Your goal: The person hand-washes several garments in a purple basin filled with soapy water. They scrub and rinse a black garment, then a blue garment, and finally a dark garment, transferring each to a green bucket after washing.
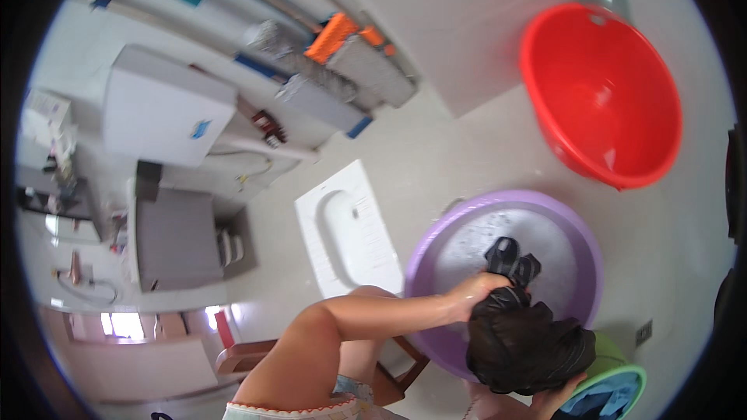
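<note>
Over the near side of a purple basin [420, 264] I hold a bunched black garment [529, 346]. My left hand [478, 294] reaches in from the left, wet and closed around the upper part of the cloth. A loose black end sticks out beyond that fist, above the foamy water [467, 245] in the basin. My right hand [554, 400] is low at the right, gripping the underside of the bundle; most of its fingers are hidden by the cloth. Close beside it stands a green bucket [636, 385] with dark blue cloth [603, 398] inside.
A red basin [545, 120] leans at the far right by the wall. Left of the purple basin, a white squat toilet [373, 245] is set in the floor. Several mops [369, 70] lean at the far left. A grey cabinet [183, 237] and a wooden stool [245, 354] stand left.
</note>
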`<state>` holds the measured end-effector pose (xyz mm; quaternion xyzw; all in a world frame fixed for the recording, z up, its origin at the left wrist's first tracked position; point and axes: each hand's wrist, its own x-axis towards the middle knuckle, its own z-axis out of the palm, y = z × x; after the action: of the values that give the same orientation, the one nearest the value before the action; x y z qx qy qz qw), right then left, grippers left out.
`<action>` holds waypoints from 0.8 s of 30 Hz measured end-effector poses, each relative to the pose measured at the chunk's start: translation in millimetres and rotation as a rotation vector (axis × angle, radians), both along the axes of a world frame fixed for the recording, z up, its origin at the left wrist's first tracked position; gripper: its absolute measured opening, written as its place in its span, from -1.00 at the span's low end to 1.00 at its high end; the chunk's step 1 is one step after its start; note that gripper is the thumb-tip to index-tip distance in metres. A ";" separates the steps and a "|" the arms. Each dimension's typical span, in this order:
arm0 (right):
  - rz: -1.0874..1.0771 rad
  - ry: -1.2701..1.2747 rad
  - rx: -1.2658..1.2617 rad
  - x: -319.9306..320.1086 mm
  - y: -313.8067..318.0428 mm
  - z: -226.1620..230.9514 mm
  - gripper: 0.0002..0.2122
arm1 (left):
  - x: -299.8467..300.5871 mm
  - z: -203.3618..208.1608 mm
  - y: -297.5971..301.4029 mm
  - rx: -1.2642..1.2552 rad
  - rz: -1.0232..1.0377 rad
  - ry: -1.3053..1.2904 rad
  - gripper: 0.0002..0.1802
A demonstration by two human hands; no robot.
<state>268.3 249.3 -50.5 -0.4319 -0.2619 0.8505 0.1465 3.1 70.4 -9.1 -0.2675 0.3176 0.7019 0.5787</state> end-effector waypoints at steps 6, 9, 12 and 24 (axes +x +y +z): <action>0.079 -0.183 -0.154 -64.9 -27.5 105.9 -0.36 | 3.8 55.7 -50.4 -0.115 0.197 -0.137 -0.78; 0.220 -0.264 -0.051 -109.4 -52.8 188.5 -0.40 | 5.4 110.5 -82.1 -0.132 0.323 -0.223 -0.82; 0.349 -0.330 0.071 -146.1 -78.3 262.9 -0.43 | -1.1 162.1 -119.5 -0.016 0.425 -0.223 -0.81; 0.732 -0.314 0.381 -262.6 -238.4 430.2 -0.54 | -49.0 217.2 -281.4 0.229 0.807 -0.196 -0.49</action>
<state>5.7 10.9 379.7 -0.3999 -0.5690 0.7069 -0.1289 -45.9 -211.0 208.1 -0.3696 0.0510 0.8741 0.3110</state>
